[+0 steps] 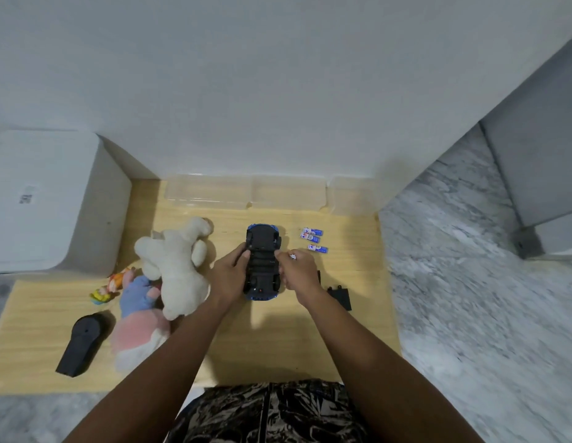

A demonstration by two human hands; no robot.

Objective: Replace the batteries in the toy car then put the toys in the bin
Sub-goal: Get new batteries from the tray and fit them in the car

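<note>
At table centre, the left hand point(228, 276) clasps the upturned blue toy car point(262, 262), ribbed black underside up. Right hand point(300, 271) pinches a small white battery point(292, 257) beside it. Three blue-white batteries point(313, 239) lie right; black cover point(339, 297) near-right. Fuzzy plush toys point(174, 263) sit left on pale wood table point(278, 346); marbled grey floor point(470, 282) surrounds.

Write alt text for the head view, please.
Two bare hands work on an upturned blue toy car on a wooden table: left hand steadies it, right hand pinches a battery. Three batteries lie right; plush toys left.
</note>
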